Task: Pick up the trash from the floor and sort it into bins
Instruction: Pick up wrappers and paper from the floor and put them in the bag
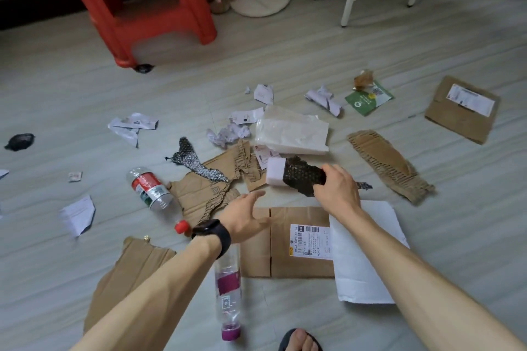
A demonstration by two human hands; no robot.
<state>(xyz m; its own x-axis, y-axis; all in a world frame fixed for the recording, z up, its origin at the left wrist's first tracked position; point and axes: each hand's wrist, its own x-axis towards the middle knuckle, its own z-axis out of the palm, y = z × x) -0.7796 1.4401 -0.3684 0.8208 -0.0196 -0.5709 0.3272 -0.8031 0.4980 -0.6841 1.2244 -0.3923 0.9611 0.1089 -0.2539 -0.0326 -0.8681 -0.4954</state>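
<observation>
Black bubble wrap (303, 179), at the centre of the frame, is being gripped by the right hand (338, 194), while the left hand (246, 215) is hovering open just beside it. The white foam block (275, 172) poking out is probably going to slip free if lifted, since the fingers seem to be pinching only the wrap.

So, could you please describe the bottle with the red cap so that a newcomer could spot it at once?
Start at the red stool at the top left and come down the floor towards the left hand. Beside the torn brown cardboard lies a clear bottle on its side. Its red cap and red label set it apart from the other bottle, which has a purple cap.
</observation>
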